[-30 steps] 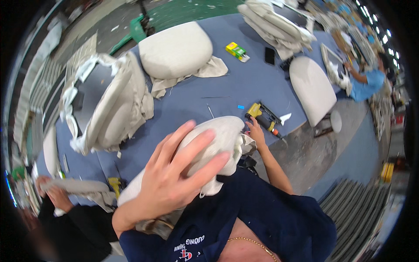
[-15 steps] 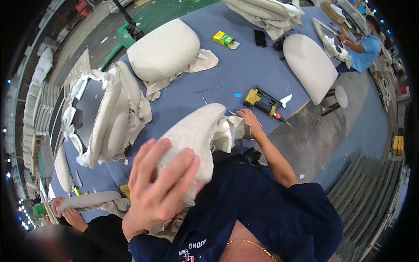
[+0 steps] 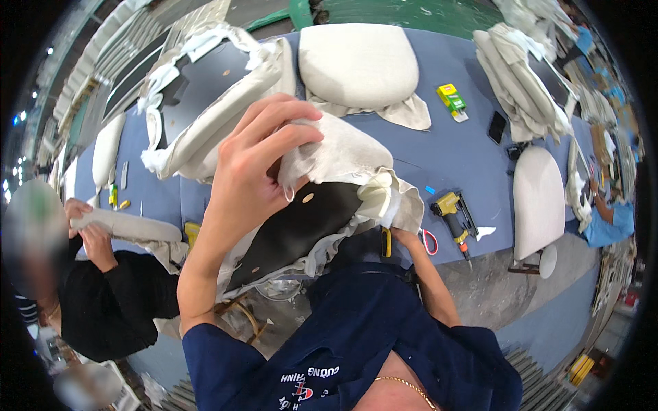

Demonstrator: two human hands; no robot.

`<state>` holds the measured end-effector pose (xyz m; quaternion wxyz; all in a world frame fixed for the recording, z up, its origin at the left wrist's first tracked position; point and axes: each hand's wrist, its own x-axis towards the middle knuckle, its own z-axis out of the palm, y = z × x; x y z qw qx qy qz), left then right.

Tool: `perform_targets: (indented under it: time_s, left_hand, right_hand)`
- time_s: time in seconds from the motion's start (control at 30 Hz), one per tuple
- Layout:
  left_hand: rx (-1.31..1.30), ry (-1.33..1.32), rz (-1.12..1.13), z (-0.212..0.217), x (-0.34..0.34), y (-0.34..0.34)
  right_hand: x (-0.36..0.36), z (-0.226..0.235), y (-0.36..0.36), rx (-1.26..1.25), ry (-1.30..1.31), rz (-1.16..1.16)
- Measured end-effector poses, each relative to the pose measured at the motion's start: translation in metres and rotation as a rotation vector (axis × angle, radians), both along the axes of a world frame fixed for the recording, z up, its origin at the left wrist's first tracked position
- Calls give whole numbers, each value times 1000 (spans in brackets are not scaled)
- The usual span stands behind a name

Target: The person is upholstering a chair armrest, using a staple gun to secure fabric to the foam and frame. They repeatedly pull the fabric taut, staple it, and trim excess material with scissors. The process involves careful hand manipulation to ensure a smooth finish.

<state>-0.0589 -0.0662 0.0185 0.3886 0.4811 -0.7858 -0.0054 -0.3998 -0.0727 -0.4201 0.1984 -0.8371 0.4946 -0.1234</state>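
A beige upholstered chair panel is tilted up before me, its black backing board facing my body. Wrapped over the panel's upper left corner, my left hand grips the fabric and edge. At the right end hangs a loose fabric flap with white and pale yellow padding. My right hand is beside that flap, its fingers mostly hidden behind the cloth. Red-handled scissors lie just right of it, and a yellow-and-black tool shows at its left.
On the blue-grey table lie a staple gun, a yellow-green box, a phone and several beige cushions. A co-worker in black handles a cushion at left; another in light blue works at far right.
The panel has turned from its beige fabric side to show its black backing. My left hand has risen to its upper corner. My right hand has come in beside the loose flap; the view has swung left.
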Motion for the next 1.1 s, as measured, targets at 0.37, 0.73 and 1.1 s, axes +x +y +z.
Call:
perform_targets:
  time_s: [0.37,0.73,1.1]
  left_hand:
    - [260,232,-41,1,13,-35]
    - [165,519,-128,-9,18,-3]
    - [-50,238,90,-7,6,56]
  right_hand:
    - [-2,76,7,362,83,263]
    - [49,252,62,818,-675,285]
    - [74,198,59,426,-516,-60]
